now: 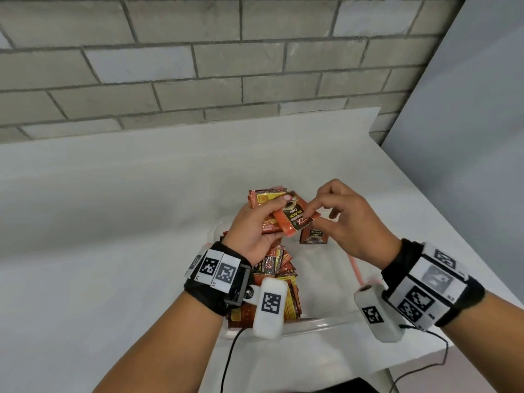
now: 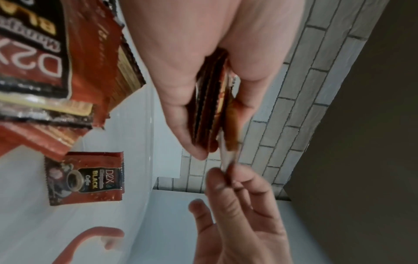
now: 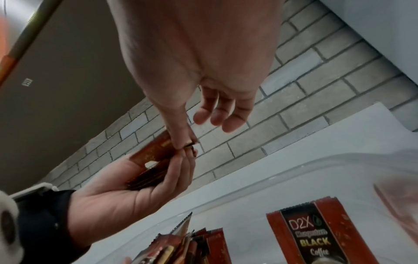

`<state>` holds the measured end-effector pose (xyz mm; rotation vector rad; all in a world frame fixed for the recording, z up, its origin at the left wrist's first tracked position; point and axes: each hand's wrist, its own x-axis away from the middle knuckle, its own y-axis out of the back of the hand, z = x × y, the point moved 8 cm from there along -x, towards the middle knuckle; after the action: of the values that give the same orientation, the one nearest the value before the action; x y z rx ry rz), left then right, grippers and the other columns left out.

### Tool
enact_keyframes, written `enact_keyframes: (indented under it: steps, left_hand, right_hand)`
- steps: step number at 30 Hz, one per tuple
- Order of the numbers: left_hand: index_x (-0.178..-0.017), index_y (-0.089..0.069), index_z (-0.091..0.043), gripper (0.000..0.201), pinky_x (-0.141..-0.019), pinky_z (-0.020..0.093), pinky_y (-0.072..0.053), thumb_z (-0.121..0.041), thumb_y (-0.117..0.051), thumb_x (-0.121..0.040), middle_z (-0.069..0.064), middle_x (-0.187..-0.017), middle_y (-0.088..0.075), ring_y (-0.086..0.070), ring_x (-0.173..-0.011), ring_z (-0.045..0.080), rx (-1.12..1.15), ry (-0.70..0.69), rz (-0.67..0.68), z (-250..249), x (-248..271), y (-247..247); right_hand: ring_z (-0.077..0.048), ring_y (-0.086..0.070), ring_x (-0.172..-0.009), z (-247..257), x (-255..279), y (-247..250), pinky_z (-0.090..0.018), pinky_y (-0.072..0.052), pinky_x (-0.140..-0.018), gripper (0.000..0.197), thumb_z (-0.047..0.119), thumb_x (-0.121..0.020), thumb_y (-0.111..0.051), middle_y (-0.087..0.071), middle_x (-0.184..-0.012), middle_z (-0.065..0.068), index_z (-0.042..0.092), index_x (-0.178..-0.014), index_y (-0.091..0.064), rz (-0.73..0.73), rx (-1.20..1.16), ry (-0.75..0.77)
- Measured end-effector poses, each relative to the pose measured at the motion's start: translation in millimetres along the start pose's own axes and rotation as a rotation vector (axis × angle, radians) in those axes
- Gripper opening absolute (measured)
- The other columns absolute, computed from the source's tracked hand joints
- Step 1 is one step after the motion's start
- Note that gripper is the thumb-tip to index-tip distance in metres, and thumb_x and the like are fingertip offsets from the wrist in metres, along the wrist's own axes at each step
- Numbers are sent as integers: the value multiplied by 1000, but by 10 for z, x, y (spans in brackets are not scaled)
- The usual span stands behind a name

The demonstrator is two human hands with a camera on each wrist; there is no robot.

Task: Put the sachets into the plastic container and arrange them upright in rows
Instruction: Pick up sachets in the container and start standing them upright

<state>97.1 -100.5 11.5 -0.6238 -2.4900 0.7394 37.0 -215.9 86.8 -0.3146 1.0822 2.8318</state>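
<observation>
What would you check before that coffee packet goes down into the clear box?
1. Left hand holds its stack of sachets firmly: ok.
2. Right hand pinches the top sachet by its corner: ok.
3. Only one sachet is pinched: cannot tell.
4. Bare floor is free in the plastic container: ok.
5. The row of sachets already inside stands upright: ok, some lean.
6. The lone sachet in the container is in a row: not ok.

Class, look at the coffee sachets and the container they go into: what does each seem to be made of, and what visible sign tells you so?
Coffee sachets: probably thin laminated plastic or foil film, glossy printed finish; signs are the zigzag crimped edges and light glints on the surface.

Plastic container: apparently clear rigid plastic, smooth and slightly glossy; the white table shows through its walls, and the rim catches highlights.
</observation>
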Motion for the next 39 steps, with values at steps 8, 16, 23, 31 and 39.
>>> enact_keyframes:
  steps: [8, 16, 23, 31, 39]
  left_hand:
    - [-115, -60, -6, 27, -82, 40, -54, -3, -59, -88, 11, -100, -69, -67, -92, 25, 1, -109, -80, -103, -4, -5]
    - [-104, -64, -8, 19, -80, 40, -55, 1, -59, -88, 11, -97, -70, -67, -89, 25, -154, -101, 28, -64, 37, -114]
    - [-95, -65, -12, 14, -74, 34, -55, -3, -63, -85, 4, -86, -69, -65, -81, 19, -222, -143, 47, -129, 98, -167]
    - [-93, -60, -10, 7, -70, 32, -52, -9, -64, -87, 5, -76, -60, -61, -70, 17, -103, -132, -100, -204, 109, 148]
    - [-103, -58, -8, 19, -62, 29, -55, -11, -66, -86, 5, -80, -60, -61, -72, 18, -108, -112, -122, -158, 114, 245]
  right_hand:
    - [-15, -63, -73, -276, 141, -82, -35, -57, -62, 21, 21, -94, -55, -64, -102, -13, 19, -115, -52, 61, -480, -504]
    - [-15, -62, -59, -358, 94, -22, -29, -56, -52, 8, 2, -91, -58, -65, -74, -12, 8, -94, -56, -37, -710, -615]
    - [-15, -60, -65, -364, -30, 119, -22, -56, -59, 8, 1, -90, -59, -60, -87, -15, 6, -95, -61, -76, -658, -521]
    - [-17, -59, -74, -512, -236, 194, -15, -43, -61, 9, 8, -88, -62, -64, -88, -2, 12, -97, -63, 226, 418, -244]
    - [-23, -58, -96, -663, -265, -230, -28, -38, -67, 21, 18, -92, -54, -65, -107, -5, 21, -107, -68, 540, 890, -206]
